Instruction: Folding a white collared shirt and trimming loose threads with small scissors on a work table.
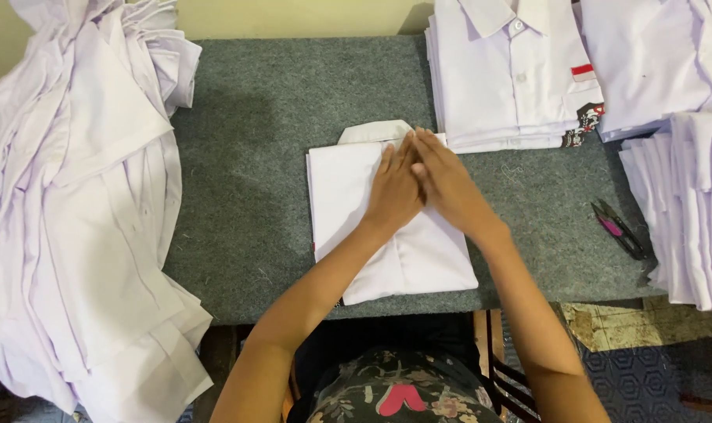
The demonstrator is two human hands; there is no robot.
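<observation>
A folded white shirt (348, 196) lies back side up on the grey felt table (254, 172), its collar toward the far edge. My left hand (393, 188) and my right hand (447, 182) both rest flat on top of it, fingers straight and pointing away from me, the fingertips meeting near the shirt's far edge. Neither hand grips anything.
A big heap of unfolded white shirts (74, 204) hangs over the table's left end. A stack of folded white shirts (512, 78) sits at the far right, with more white stacks (684, 204) along the right edge. Small pink-handled thread snips (618, 229) lie to the right of my hands.
</observation>
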